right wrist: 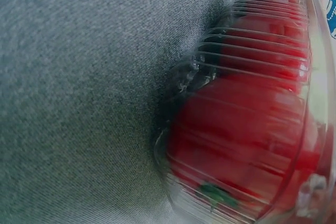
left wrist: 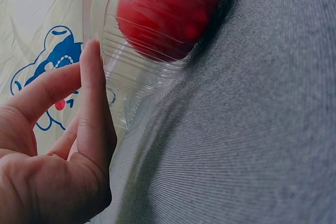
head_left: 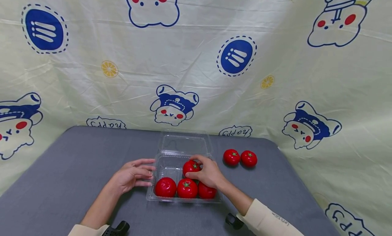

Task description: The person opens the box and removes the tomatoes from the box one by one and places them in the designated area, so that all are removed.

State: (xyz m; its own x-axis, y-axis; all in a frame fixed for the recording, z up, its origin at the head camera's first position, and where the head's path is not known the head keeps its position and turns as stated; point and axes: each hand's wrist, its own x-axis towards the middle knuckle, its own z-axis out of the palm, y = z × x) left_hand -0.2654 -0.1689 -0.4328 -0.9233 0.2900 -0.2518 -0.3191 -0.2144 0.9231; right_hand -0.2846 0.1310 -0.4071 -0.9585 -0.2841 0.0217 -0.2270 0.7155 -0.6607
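Observation:
A clear plastic clamshell box [head_left: 171, 162] lies on the table with its lid [head_left: 185, 142] folded back. Along its near side sit three red tomatoes, among them a left one [head_left: 165, 187] and a middle one [head_left: 187, 188]; the right one [head_left: 207, 191] is partly covered by my right hand. My right hand [head_left: 209, 171] grips another tomato [head_left: 191, 168] inside the box, behind the middle one. At the box's left rim, my left hand [head_left: 134, 174] has its fingers extended, fingertips right at the edge. In the left wrist view, a tomato [left wrist: 165, 14] shows through the ribbed wall.
Two more tomatoes, a left one [head_left: 231, 157] and a right one [head_left: 249, 159], stand side by side on the grey table [head_left: 61, 181], right of the box. A patterned curtain [head_left: 196, 59] hangs behind the table. Dark bands circle both wrists.

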